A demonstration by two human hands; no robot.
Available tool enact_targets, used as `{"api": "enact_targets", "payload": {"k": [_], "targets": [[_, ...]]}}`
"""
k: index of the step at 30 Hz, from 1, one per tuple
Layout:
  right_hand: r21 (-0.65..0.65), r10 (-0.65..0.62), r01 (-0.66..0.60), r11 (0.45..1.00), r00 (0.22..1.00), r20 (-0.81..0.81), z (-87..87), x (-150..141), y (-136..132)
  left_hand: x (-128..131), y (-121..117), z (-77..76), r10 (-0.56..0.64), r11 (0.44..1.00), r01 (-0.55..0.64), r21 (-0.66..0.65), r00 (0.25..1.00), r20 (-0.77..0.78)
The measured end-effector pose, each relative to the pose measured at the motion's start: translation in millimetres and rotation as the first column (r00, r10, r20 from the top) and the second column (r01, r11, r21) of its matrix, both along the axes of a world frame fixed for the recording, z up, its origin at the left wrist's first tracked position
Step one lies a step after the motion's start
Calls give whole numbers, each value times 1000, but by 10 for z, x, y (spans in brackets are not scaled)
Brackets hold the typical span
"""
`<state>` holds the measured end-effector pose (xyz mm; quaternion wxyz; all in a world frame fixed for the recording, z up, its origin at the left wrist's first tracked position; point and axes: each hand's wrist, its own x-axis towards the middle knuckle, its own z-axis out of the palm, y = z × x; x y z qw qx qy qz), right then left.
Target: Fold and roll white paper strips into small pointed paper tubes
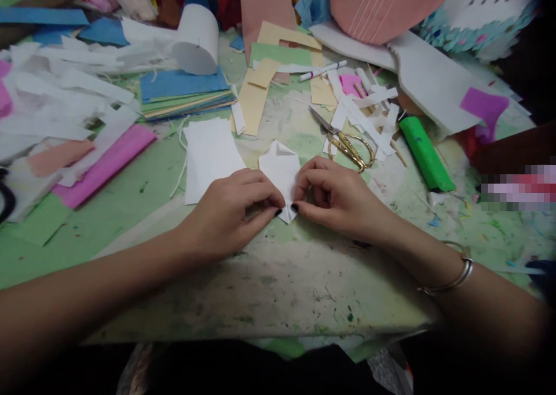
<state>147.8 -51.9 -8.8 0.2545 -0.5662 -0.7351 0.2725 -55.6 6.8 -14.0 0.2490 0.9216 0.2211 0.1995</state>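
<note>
So, the folded white paper (pixel 280 169) lies on the messy table (pixel 278 291), right between two hands, with a pointy end toward the person. The left hand (pixel 232 204) has its thumb and pointer finger close together, pinching the left side of that pointy end. The right hand (pixel 334 195) pinches the right side the same way, and its other fingers are curled up. At the far end of the folded white paper, a flap makes a little pocket, but I cannot tell if anything is inside.

Just left of the folded white paper is a pile of flat white paper (pixel 212 152). Farther back on its left are a stack of colored paper (pixel 185 88), blue on top, and a fat white roll (pixel 197 39) like a tube. I cannot see into it. Back and to the right of the folded white paper, gold scissors (pixel 347 143) touch some white scraps (pixel 369 111). Farther right of it lies a green roll (pixel 425 152).
</note>
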Motion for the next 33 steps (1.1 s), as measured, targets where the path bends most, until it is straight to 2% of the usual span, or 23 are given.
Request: {"api": "enact_targets", "payload": {"k": [7,20,30,33], "targets": [[8,7,-7,1000,1000,3,-4,11,-3,54,-19,34,76,992,-83,-92,994,-75],[6,11,-11,1000,1000,3,-5,9,4,59,-26,29,76,994,-82,-67,993,-93],[26,10,-10,1000,1000,6,-24,12,4,70,-36,-5,47,998,-44,47,998,-48],[21,10,-10,1000,1000,7,-21,14,5,54,-57,-38,23,986,-28,164,999,28]]}}
